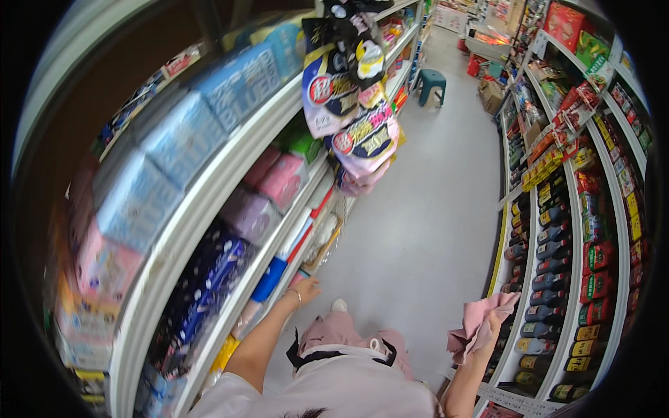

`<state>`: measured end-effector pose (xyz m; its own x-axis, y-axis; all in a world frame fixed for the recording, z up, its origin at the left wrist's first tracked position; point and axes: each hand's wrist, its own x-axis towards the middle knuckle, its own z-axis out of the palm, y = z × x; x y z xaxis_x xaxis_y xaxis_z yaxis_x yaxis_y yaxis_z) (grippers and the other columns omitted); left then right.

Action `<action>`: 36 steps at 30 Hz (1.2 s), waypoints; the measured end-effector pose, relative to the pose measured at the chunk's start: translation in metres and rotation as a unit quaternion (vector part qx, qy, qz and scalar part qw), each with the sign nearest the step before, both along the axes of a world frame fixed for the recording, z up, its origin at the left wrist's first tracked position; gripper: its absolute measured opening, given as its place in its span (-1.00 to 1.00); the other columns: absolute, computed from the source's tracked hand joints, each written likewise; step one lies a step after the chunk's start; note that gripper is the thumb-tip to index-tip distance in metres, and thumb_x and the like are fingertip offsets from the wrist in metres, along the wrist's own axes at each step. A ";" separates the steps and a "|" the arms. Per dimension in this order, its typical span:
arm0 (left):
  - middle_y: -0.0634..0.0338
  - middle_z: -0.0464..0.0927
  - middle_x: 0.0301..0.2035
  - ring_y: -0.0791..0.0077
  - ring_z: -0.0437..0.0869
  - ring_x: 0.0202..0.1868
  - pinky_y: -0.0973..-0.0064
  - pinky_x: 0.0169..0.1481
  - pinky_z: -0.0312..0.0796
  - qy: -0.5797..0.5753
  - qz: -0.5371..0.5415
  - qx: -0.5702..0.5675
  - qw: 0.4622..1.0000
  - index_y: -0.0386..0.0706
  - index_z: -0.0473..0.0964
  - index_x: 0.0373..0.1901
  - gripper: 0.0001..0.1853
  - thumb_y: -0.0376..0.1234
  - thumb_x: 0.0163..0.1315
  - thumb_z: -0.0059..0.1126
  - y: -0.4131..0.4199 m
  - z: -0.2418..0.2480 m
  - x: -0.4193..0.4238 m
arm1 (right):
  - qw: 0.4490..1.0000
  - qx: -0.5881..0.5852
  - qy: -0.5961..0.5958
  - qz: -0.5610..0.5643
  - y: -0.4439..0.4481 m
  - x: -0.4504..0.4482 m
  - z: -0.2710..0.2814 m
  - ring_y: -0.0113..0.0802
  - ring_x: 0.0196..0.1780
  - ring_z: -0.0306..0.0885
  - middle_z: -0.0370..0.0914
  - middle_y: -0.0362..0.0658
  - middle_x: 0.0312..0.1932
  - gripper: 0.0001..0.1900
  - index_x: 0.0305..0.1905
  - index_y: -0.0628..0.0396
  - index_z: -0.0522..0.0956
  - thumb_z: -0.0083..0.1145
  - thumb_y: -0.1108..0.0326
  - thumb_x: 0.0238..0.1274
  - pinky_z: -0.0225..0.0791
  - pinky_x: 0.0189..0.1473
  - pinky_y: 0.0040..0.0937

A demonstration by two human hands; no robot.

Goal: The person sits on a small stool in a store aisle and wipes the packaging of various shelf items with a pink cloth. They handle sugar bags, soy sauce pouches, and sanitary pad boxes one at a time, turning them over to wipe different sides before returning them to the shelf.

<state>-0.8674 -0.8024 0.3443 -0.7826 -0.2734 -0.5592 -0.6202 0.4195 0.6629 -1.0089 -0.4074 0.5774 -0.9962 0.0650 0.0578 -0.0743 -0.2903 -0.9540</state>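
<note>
My right hand grips a crumpled pink cloth beside the right-hand shelves. Bottles of dark liquid stand in rows on those shelves, close to the cloth. On the other side, my left hand hangs with its fingers loosely apart and nothing in it. It is near the lowest left shelf, where a blue package and a small pinkish item lie. Whether it touches that item I cannot tell. A thin bracelet circles the left wrist.
Grey floor runs along the aisle between white shelves. Hanging packs jut out from the left shelving, which holds tissue packs. Farther along are a green plastic stool and a cardboard box. Red packets hang on the right.
</note>
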 end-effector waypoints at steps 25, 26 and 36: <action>0.00 0.51 -0.08 0.07 0.52 -0.02 0.28 0.06 0.36 0.264 0.131 -0.690 0.662 -0.19 0.48 -0.05 -0.61 -0.24 0.10 0.24 -0.074 0.498 -0.099 | 0.762 -0.351 -0.258 0.479 -0.172 -0.216 0.043 -0.28 -0.57 0.19 0.42 -0.20 -0.32 -0.58 -0.06 -0.14 0.38 -0.35 -0.20 0.40 0.04 -0.58 -0.36; 0.00 0.52 -0.10 0.07 0.53 -0.04 0.27 0.03 0.38 0.232 0.132 -0.693 0.669 -0.19 0.48 -0.07 -0.62 -0.23 0.10 0.24 -0.086 0.501 -0.109 | 0.758 -0.350 -0.266 0.482 -0.174 -0.216 0.044 -0.28 -0.57 0.19 0.42 -0.20 -0.32 -0.58 -0.06 -0.14 0.38 -0.35 -0.20 0.39 0.04 -0.58 -0.36; -0.15 0.57 -0.30 -0.05 0.61 -0.20 0.16 -0.09 0.44 0.077 0.108 -0.616 0.776 -0.30 0.43 -0.03 -0.33 0.09 0.08 0.21 -0.130 0.491 -0.155 | 0.841 -0.209 -0.140 0.480 -0.162 -0.213 -0.028 -0.34 -0.57 0.21 0.43 -0.23 -0.34 -0.54 -0.07 -0.13 0.39 -0.31 -0.25 0.36 0.09 -0.57 -0.39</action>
<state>-1.0226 -0.9319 0.8355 -0.6758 -0.6603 0.3276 -0.7173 0.6914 -0.0862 -1.2214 -0.5696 0.5492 -0.5721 -0.8200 -0.0162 0.5957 -0.4018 -0.6955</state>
